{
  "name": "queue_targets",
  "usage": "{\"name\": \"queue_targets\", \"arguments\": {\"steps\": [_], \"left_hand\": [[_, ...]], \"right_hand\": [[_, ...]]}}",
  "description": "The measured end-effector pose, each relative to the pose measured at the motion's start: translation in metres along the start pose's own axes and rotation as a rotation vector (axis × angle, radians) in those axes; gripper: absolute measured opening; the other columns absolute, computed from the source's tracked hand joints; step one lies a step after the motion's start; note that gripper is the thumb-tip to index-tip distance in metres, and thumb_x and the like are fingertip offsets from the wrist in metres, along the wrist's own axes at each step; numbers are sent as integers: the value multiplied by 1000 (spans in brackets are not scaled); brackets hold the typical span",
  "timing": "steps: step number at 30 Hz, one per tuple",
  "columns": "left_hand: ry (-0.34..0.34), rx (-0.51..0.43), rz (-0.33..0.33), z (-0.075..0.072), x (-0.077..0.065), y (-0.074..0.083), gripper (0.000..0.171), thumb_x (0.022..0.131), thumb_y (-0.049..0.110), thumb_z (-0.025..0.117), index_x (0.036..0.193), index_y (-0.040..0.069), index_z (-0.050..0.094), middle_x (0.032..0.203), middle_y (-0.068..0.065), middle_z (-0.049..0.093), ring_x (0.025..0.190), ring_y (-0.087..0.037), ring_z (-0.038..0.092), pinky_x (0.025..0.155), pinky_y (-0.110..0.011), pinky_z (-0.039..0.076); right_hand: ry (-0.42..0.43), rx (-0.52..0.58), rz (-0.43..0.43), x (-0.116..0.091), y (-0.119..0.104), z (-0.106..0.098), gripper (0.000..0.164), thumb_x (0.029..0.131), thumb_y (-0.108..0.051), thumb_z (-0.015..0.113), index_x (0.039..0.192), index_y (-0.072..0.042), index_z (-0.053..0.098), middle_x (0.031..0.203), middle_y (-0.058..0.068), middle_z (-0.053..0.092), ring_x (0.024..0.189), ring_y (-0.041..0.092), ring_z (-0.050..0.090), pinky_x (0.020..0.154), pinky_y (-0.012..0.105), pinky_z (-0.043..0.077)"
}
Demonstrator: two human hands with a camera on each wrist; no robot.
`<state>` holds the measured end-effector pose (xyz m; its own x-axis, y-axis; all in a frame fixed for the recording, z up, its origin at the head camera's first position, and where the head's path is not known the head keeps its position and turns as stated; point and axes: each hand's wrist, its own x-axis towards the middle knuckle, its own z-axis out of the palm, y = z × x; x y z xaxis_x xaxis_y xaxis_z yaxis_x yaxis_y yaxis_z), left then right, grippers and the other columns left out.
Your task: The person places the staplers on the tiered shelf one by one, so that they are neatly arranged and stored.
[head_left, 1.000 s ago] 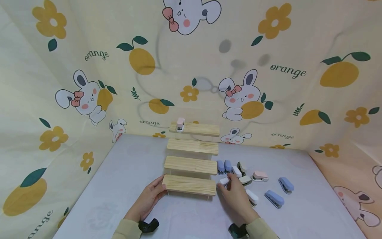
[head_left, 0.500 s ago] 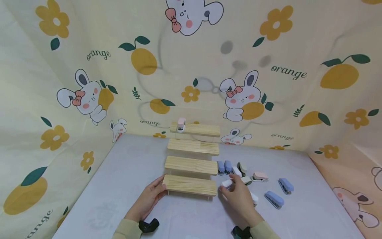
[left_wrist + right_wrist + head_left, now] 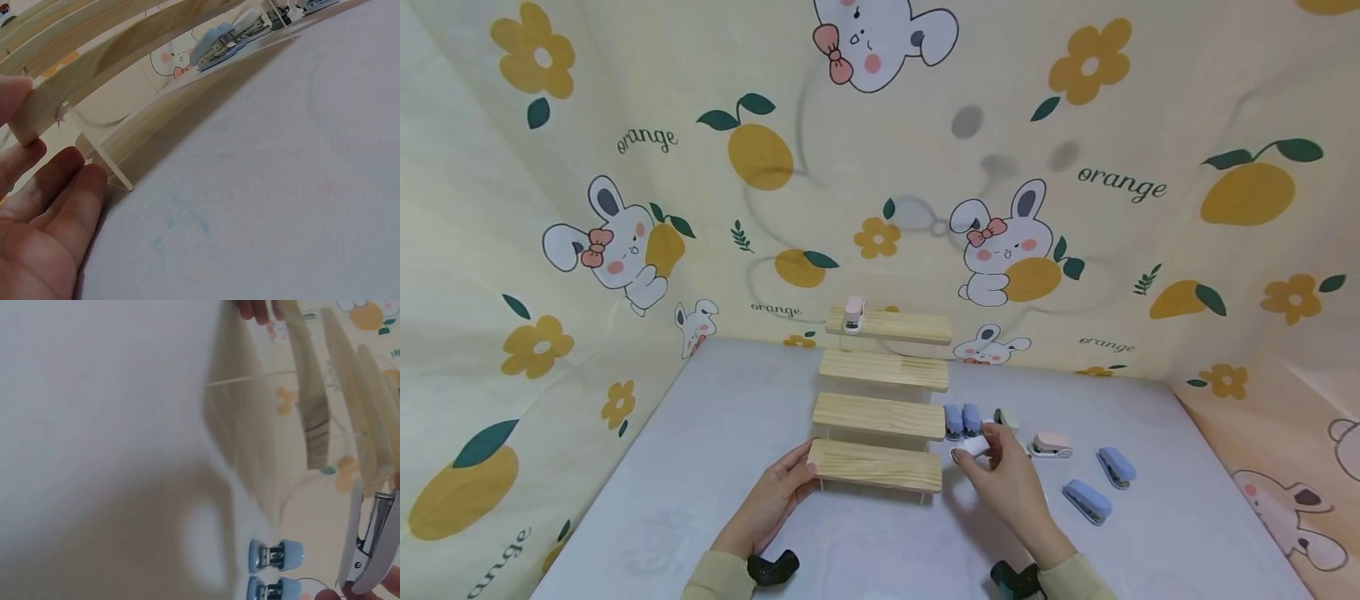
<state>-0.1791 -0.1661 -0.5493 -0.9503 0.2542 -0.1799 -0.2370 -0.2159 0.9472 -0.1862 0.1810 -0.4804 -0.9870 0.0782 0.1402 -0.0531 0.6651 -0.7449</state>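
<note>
My left hand (image 3: 778, 498) pinches the left end of the lowest step of a four-tier wooden display stand (image 3: 877, 463). In the left wrist view the thumb lies on the board (image 3: 94, 59) and a finger beneath it. To the right of that step, my right hand (image 3: 1013, 483) pinches a white stapler (image 3: 973, 447) between thumb and fingers. The right wrist view shows this white stapler (image 3: 375, 540) side-on, its metal inner part visible and its shadow on the table. On the top step, at the left, stands a pink stapler (image 3: 854, 314).
Two blue staplers (image 3: 952, 422) stand side by side just right of the stand. A cream stapler (image 3: 1006, 417) is partly hidden behind my right hand. Farther right lie a pink stapler (image 3: 1051, 444) and two more blue staplers (image 3: 1087, 501). A printed cloth backdrop (image 3: 820, 217) rises behind.
My right hand has taken hold of the white stapler and raised it, shifting slightly right and away from me. The left hand keeps its grip on the stand.
</note>
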Motion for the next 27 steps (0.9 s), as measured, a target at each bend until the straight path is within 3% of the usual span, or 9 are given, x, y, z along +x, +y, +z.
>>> {"name": "queue_targets", "arguments": {"steps": [7,12,17,22,27], "left_hand": [[3,13,1,2,0,2,71,96,28,60,152,4,24,155,-20,24,138,-31,32,112,-43,30],[9,13,5,3,-1,4,69,97,27,59,152,4,24,155,-21,23,138,-32,32,112,-43,29],[11,6,7,1,-2,5,71,96,28,60,152,3,24,156,-21,22,138,-32,32,112,-42,30],[4,0,16,0,-1,3,72,95,29,62,151,2,24,155,-22,23,138,-31,33,111,-39,32],[-3,-3,18,0,0,2,72,95,29,62,151,2,25,155,-21,24,138,-30,33,111,-39,33]], "right_hand": [[19,107,-65,7,-9,-5,60,84,-32,76,130,-5,49,118,11,59,100,24,60,89,40,53],[27,139,-144,16,-21,-11,60,86,-33,74,132,-6,46,121,10,58,103,23,59,91,43,53],[35,160,-231,26,-40,-13,58,87,-33,73,132,-7,47,119,7,57,103,20,58,91,38,52],[37,179,-330,43,-58,-14,57,88,-31,72,132,-5,47,126,8,54,105,20,57,91,41,52],[28,225,-356,68,-78,-21,60,90,-31,70,134,-1,44,127,10,52,107,23,55,94,45,49]]}}
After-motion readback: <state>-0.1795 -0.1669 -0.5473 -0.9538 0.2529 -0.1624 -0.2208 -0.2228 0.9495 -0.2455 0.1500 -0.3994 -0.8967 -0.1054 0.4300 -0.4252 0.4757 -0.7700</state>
